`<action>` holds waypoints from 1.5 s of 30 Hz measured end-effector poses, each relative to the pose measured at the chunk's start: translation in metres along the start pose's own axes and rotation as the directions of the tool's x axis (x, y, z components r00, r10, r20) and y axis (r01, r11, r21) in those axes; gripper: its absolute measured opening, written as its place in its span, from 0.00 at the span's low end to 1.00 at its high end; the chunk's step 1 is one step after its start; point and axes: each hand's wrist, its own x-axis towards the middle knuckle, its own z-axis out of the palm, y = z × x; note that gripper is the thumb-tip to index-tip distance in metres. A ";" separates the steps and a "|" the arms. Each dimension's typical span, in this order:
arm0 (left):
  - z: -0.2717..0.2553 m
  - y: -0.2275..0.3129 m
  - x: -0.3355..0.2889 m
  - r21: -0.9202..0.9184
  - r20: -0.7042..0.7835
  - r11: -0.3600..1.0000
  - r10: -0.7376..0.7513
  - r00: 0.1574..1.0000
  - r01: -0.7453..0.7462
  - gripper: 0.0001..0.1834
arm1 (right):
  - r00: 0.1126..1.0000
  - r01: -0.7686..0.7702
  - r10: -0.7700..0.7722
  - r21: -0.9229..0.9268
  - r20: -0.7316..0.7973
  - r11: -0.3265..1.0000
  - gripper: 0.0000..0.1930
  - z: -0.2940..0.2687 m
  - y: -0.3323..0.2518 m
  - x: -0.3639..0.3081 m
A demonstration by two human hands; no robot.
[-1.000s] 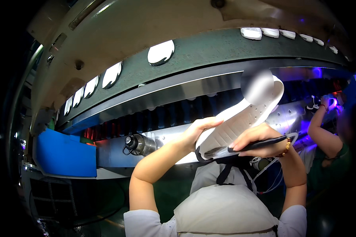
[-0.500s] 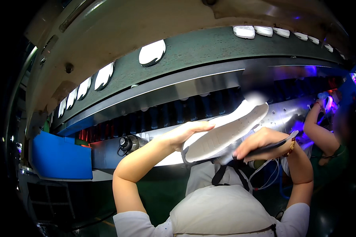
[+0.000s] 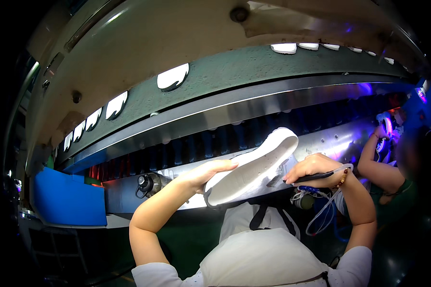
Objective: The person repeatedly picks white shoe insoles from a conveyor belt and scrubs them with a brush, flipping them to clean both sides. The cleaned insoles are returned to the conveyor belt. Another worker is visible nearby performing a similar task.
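Observation:
A white shoe sole [image 3: 254, 167] with a raised rim hangs tilted above the bench, its hollow inner side in view and small holes along it. My left hand [image 3: 208, 174] grips its lower left end, thumb over the rim. My right hand [image 3: 316, 167] is closed around the dark handle of a brush [image 3: 316, 177]. The handle's pale end points right, past my wrist. Greyish bristles appear close to the sole's right edge; whether they touch it I cannot make out.
Beyond a metal rail [image 3: 215, 107], more white soles [image 3: 173, 76] lie on a green conveyor belt [image 3: 215, 71] under a low housing [image 3: 153, 38]. A dark-capped bottle [image 3: 151, 184] stands left on the metal bench. Another person's arm [image 3: 378, 162] works at the right near purple light.
The view has shifted slightly. My left hand and the sole have come a little left and down. The brush, still in my right hand, now sits farther up along the sole's edge.

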 end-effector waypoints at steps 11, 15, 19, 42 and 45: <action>-0.013 -0.018 0.014 -0.196 0.115 0.978 0.099 0.988 -0.075 0.26 | 0.892 -0.155 0.370 0.591 -0.260 0.791 0.10 0.021 0.011 -0.011; -0.002 -0.043 0.057 -0.552 0.196 0.831 0.213 0.957 -0.072 0.22 | 0.824 -0.068 0.382 0.596 -0.418 0.800 0.10 0.053 0.012 0.022; 0.000 -0.060 0.059 -0.656 0.191 0.754 0.196 0.962 -0.023 0.23 | 0.631 0.055 0.500 0.677 -0.593 0.734 0.06 0.056 0.063 0.006; 0.016 0.093 0.114 -0.916 -0.306 0.044 0.565 0.766 -0.399 0.35 | 0.606 0.690 0.518 0.722 -0.605 0.036 0.07 0.116 0.063 -0.050; 0.047 0.092 0.137 -0.677 0.005 0.613 0.558 0.830 -0.408 0.35 | 0.564 0.707 0.573 0.707 -0.594 0.037 0.06 0.115 0.070 -0.058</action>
